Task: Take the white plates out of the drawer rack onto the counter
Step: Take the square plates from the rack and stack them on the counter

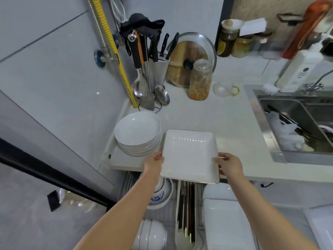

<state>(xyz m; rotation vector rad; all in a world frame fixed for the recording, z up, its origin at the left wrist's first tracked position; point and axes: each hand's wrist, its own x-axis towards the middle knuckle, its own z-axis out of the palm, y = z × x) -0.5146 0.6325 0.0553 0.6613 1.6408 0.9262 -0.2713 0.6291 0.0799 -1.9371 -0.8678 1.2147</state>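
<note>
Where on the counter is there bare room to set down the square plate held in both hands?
The square plate, held by the left hand and right hand, hangs over a bare patch of counter, bordered by the round plate stack, the jar and the sink. The back-left corner by the utensil holder is crowded.

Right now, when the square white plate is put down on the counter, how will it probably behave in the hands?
The square plate looks glazed and glossy, so it is probably rigid, breakable and somewhat slippery. The left hand and right hand grip opposite edges, suggesting it needs steadying. Its near edge overhangs the counter rim, so it may tip if released now.
</note>
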